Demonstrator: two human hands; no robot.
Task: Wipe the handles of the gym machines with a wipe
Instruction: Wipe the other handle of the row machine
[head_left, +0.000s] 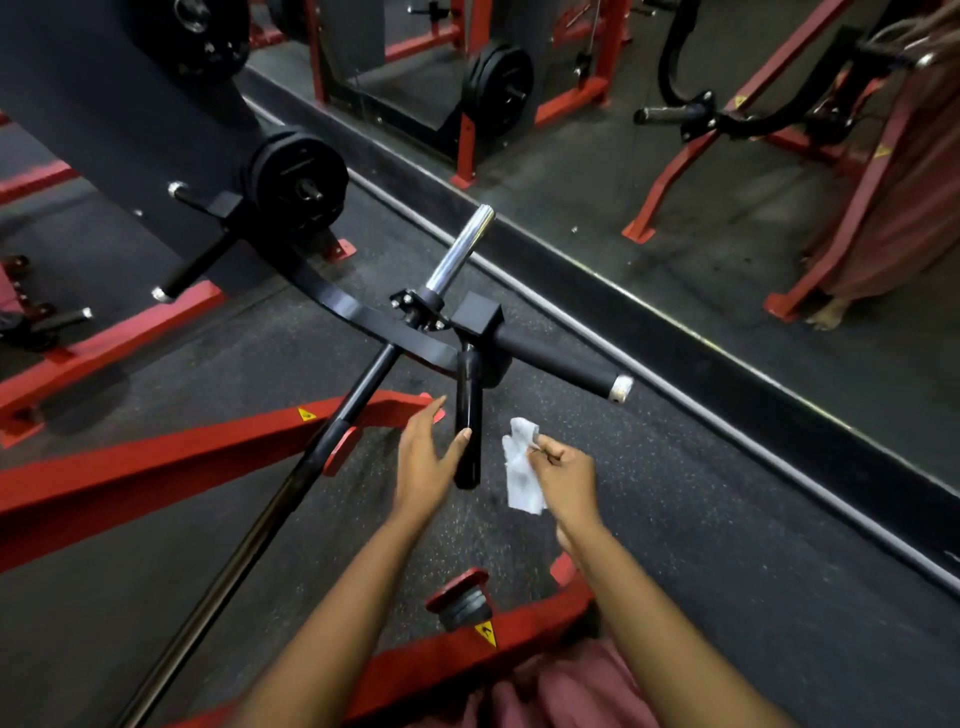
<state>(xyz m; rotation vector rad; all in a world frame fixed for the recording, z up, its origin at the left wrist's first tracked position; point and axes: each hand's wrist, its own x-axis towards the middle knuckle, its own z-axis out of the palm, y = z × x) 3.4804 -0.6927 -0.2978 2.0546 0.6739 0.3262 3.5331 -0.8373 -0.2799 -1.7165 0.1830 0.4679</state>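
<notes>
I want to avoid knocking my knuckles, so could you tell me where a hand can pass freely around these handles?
Free: the floor gap between the short black handle and the long padded handle, where the right hand holds the wipe. Crowded: left of it, between left hand, slanted bar and red frame.

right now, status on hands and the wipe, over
Left hand open, thumb touching the short black handle. Right hand pinching the white wipe, just clear of the handle. Nothing in the way.

The left hand (426, 460) is reaching toward twelve o'clock, fingers spread apart. The right hand (566, 475) is pinching a crumpled white paper wipe (522, 467) at its ten o'clock.
</notes>
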